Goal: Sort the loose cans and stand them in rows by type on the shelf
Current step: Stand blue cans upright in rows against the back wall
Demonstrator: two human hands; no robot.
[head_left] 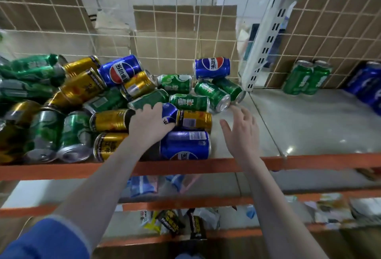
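**Left hand grips a blue can in the pile**

Nearest, the shelf's orange front rail (206, 166) crosses under both forearms. The left hand (149, 125) curls round a blue cola can (170, 114) lying in the heap of loose cans (82, 102), green, gold and blue, on the shelf's left side. The right hand (241, 131) hovers beside it, fingers spread, holding nothing. Farther right, two green cans (307, 77) stand upright against the wire grid (175, 32), beside blue cans (365, 83).

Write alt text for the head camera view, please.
A person's left hand grips a blue can in a heap of loose green, gold and blue cans on an orange-edged shelf; the right hand hovers open nearby. Sorted green cans stand farther right.
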